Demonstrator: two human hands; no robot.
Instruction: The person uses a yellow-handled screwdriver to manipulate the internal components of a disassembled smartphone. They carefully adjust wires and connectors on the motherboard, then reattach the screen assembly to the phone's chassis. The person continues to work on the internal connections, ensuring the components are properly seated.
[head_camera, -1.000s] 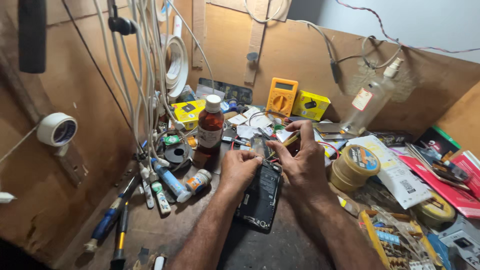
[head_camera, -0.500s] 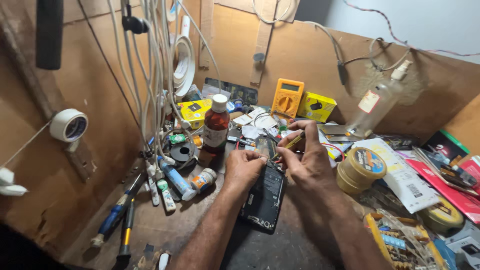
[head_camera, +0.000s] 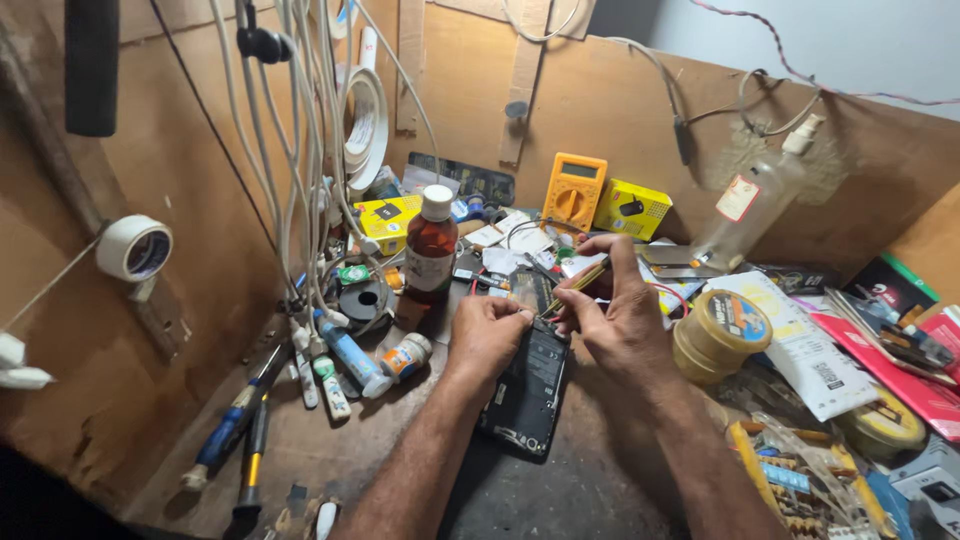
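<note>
An opened smartphone (head_camera: 528, 385) lies back-up on the dark bench top (head_camera: 560, 495), its black battery showing, its long axis running from the person's near side away toward the back wall and leaning slightly to the right. Both forearms come in from the near edge and meet at the phone's far end. The left hand (head_camera: 487, 335) rests on the phone's upper left corner, fingers curled and pressed together on the edge there; what, if anything, lies under the fingertips cannot be told. The right hand (head_camera: 620, 320) sits just right of the phone's far end and pinches a slim yellow-handled tool (head_camera: 577, 283) between thumb and fingers. The tool slants down and leftward, its tip reaching the phone's top edge, just beside the left fingertips. So the working spot lies between the two hands, the right hand bringing the tool in from the right, the left holding the phone from the left.

Left of the phone lie a small white glue bottle (head_camera: 404, 355) and screwdrivers (head_camera: 232, 430). Beyond the phone stands a brown bottle with a white cap (head_camera: 431, 246). Right of the phone sits a round yellow tin (head_camera: 720, 335). Farther back, against the wooden wall, stands a yellow multimeter (head_camera: 574, 192).
</note>
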